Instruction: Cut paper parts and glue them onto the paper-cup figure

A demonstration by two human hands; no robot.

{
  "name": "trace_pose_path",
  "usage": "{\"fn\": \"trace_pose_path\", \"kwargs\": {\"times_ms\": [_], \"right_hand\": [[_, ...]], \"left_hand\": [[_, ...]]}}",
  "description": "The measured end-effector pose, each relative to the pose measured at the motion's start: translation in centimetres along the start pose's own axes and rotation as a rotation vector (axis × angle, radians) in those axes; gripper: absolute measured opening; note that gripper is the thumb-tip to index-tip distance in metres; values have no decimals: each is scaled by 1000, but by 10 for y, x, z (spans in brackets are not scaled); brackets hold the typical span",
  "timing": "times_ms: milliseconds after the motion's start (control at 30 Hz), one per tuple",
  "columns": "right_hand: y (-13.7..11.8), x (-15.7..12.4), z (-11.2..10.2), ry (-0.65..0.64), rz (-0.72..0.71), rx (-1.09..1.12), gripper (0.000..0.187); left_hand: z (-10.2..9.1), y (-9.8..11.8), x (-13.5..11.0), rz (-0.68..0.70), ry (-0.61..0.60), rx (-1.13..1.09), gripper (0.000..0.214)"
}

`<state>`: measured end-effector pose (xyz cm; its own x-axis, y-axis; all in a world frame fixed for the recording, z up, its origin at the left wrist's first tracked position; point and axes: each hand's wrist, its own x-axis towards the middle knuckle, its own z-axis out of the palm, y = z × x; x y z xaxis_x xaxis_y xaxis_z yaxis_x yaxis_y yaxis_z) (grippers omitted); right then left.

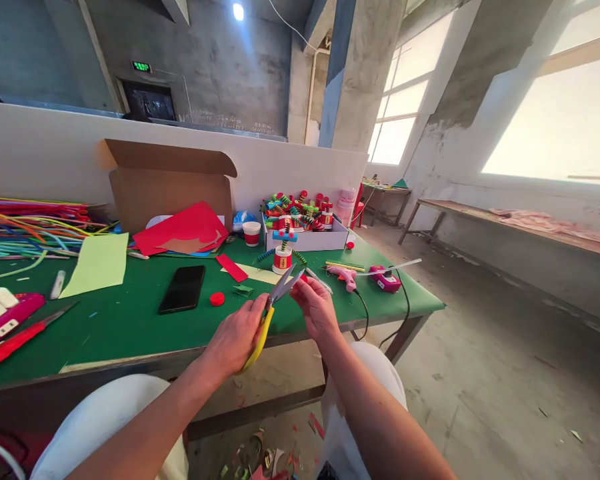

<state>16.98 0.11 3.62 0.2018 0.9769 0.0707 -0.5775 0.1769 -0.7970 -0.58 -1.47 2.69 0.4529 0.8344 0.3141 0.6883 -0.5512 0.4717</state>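
My left hand is closed around the yellow handles of a pair of scissors, whose blades point up and right. My right hand pinches a small red piece at the blade tips. Both hands hover over the front edge of the green table. Just beyond them stands a small red-and-white paper cup figure with pipe-cleaner arms.
A black phone and a red cap lie left of the hands. Two pink glue guns lie to the right. A white box of finished figures, red paper sheets, a cardboard box and pipe cleaners sit behind.
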Motion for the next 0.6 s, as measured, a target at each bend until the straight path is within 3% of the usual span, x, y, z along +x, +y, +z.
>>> {"fn": "trace_pose_path", "kwargs": {"times_ms": [600], "right_hand": [[5, 1, 2, -3, -43, -16, 30]], "left_hand": [[-2, 18, 6, -29, -74, 31, 45]]}}
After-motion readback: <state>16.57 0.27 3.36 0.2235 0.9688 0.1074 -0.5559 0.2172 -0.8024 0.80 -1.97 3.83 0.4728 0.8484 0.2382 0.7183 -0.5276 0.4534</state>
